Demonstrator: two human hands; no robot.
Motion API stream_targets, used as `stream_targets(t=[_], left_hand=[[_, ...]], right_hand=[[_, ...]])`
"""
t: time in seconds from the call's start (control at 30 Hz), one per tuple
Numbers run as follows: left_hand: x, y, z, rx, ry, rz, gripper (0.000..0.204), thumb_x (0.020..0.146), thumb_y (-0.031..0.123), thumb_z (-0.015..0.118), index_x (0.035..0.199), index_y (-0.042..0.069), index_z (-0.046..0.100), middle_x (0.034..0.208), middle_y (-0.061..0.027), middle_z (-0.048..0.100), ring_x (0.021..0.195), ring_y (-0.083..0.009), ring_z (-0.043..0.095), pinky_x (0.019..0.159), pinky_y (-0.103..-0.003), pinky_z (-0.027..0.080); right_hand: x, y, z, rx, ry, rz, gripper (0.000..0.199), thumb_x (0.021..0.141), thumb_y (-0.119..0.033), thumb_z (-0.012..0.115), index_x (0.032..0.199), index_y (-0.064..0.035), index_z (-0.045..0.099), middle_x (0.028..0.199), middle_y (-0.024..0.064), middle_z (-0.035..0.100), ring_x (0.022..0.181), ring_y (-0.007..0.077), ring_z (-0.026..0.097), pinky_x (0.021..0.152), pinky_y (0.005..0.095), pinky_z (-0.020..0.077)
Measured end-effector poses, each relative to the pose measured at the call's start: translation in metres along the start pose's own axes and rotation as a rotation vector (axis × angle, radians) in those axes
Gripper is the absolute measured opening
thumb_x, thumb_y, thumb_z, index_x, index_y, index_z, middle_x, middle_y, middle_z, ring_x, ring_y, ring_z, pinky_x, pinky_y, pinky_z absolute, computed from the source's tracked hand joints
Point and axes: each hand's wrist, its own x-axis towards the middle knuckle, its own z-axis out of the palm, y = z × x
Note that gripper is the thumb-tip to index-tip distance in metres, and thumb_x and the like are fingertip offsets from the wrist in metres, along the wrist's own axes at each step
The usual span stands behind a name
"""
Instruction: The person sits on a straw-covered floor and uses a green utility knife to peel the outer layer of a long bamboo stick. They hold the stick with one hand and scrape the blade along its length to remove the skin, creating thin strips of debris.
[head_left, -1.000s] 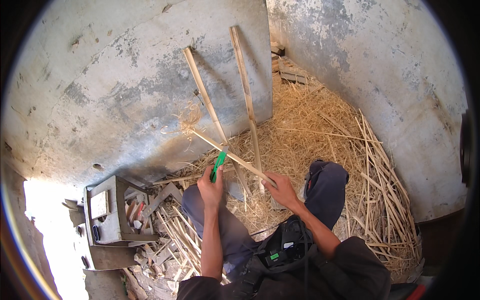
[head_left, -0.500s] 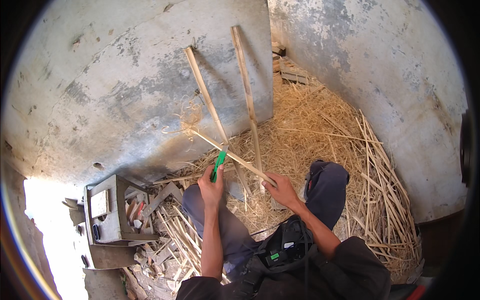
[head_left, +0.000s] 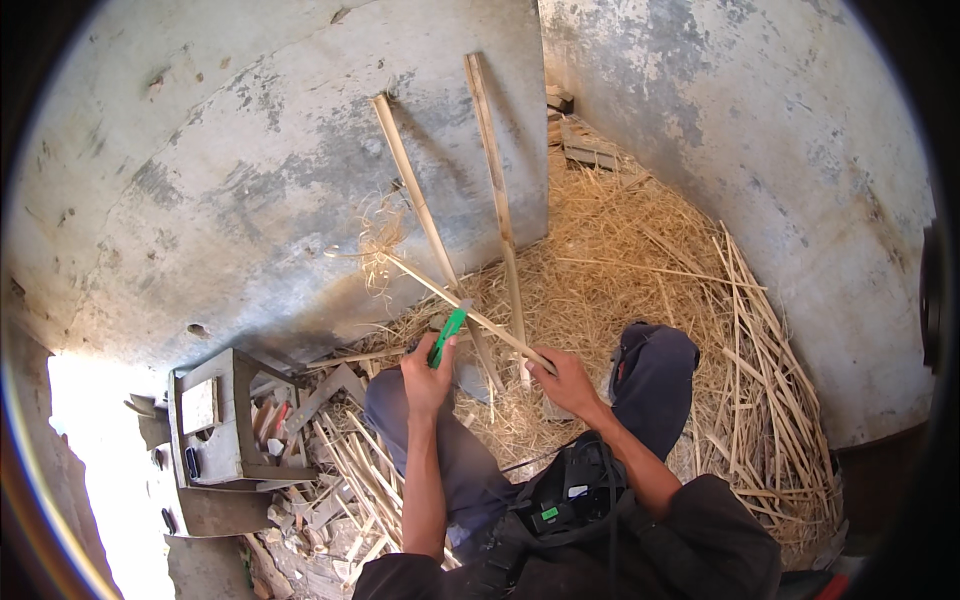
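My left hand (head_left: 425,380) is closed round a green-handled utility knife (head_left: 448,336). Its blade lies against the middle of a thin pale strip, which looks like bamboo (head_left: 430,282). My right hand (head_left: 568,384) grips the strip's near end. From there the strip slants up to the left, in front of a leaning pole, and its far end carries a tuft of curled shavings (head_left: 380,240). Two split poles lean on the wall beyond my hands: a left one (head_left: 405,165) and a right one (head_left: 490,150).
Loose straw-like shavings (head_left: 620,230) cover the floor ahead. A pile of thin strips (head_left: 765,420) lies along the right wall. At the left stands a wooden box-like stool (head_left: 215,420) with scraps beside it. My bent knees frame the work, and worn walls (head_left: 250,180) rise close in front.
The knife has slid a little along the strip toward my right hand, its handle tilting further right. My right hand and the strip have barely moved.
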Motion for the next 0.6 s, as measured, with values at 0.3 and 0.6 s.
stream_targets(t=[0.3, 0.6], left_hand=[[0.003, 0.010, 0.005, -0.035, 0.204, -0.197, 0.034, 0.109, 0.030, 0.077, 0.096, 0.000, 0.073, 0.062, -0.0171, 0.057, 0.052, -0.0273, 0.056, 0.056, -0.041, 0.045], [-0.001, -0.001, 0.004, 0.049, 0.050, -0.062, 0.035, 0.109, 0.031, 0.078, 0.095, -0.001, 0.073, 0.061, -0.0158, 0.054, 0.051, -0.0235, 0.051, 0.055, -0.042, 0.043]], right_hand=[[0.001, 0.008, 0.000, -0.066, -0.041, -0.073, 0.032, 0.105, -0.024, 0.076, 0.124, 0.0020, 0.077, 0.095, 0.0215, 0.075, 0.085, 0.0372, 0.072, 0.079, 0.0474, 0.0553], [0.003, 0.005, -0.002, -0.063, -0.016, -0.041, 0.032, 0.105, -0.023, 0.075, 0.125, 0.0021, 0.076, 0.100, 0.0216, 0.076, 0.086, 0.0384, 0.074, 0.079, 0.0467, 0.0570]])
